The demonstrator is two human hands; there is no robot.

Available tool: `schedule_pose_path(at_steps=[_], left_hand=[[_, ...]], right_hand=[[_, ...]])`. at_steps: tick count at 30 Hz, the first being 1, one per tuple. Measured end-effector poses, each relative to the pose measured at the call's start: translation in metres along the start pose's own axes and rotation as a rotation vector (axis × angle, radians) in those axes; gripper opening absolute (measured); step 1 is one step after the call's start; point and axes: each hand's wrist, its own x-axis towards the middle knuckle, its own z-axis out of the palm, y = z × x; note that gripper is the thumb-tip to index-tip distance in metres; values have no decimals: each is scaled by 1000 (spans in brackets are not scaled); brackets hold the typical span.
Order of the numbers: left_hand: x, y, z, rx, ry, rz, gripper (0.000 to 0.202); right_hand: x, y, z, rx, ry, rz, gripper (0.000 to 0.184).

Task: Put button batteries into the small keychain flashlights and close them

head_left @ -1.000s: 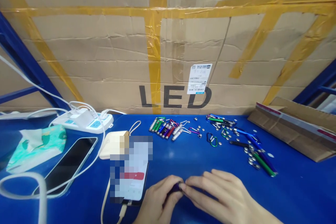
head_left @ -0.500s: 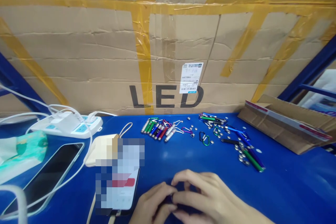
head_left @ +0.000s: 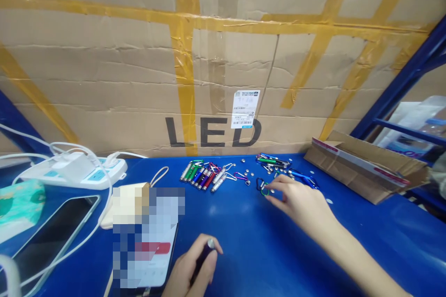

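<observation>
My left hand [head_left: 195, 267], near the front edge of the view, is closed around a small dark mini flashlight [head_left: 201, 260] whose round silver end [head_left: 210, 243] points up. My right hand [head_left: 296, 197] reaches across to the scattered parts, thumb and index finger a little apart. Just beside those fingertips lies a green carabiner [head_left: 265, 192], with a dark carabiner [head_left: 258, 184] to its left. A small silver disc, perhaps a button cell, shows between the fingers. The other fingers and part of the pile are hidden by the hand.
Finished-looking mini flashlights [head_left: 200, 175] in several colours lie in a row. Loose tubes [head_left: 273, 161] sit farther right. A cardboard tray [head_left: 362, 167] stands at right. Left are a lit phone [head_left: 158, 264], a dark phone [head_left: 52, 236], a power strip [head_left: 111, 167] and white cables.
My two hands have come apart. The right has moved forward and right to the loose parts, while the left keeps the mini flashlight low in front. The view has shifted slightly right.
</observation>
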Motion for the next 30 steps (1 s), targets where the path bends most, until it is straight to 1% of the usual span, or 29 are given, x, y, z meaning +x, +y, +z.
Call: schedule_pose_path(at_steps=[1, 3, 5, 7, 11, 18, 20, 23, 25, 28, 30], left_hand=[[0, 2, 0, -12, -3, -3, 59], [0, 5, 1, -31, -8, 2, 59], [0, 6, 1, -40, -10, 4, 60], [0, 6, 1, -43, -11, 7, 60], [0, 3, 0, -22, -23, 22, 58], [-1, 1, -3, 13, -78, 36, 48], [-1, 2, -3, 22, -76, 35, 44], [-3, 3, -3, 52, -62, 32, 39], [-3, 3, -3, 87, -52, 51, 35], [-4, 3, -3, 135, -41, 101, 30], [-4, 4, -3, 142, -37, 114, 28]], right_hand=[[4, 11, 4, -49, -70, 72, 9], [11, 29, 12, -42, -184, 152, 10], [16, 40, 18, 33, -247, 199, 10], [19, 44, 21, 98, -271, 238, 9], [20, 41, 20, 153, -306, 287, 12], [17, 32, 21, 258, -382, 293, 11], [16, 33, 23, 288, -414, 283, 15], [14, 35, 27, 365, -470, 268, 28], [14, 36, 28, 419, -487, 259, 27], [13, 35, 28, 433, -457, 245, 21], [12, 35, 28, 398, -411, 248, 23]])
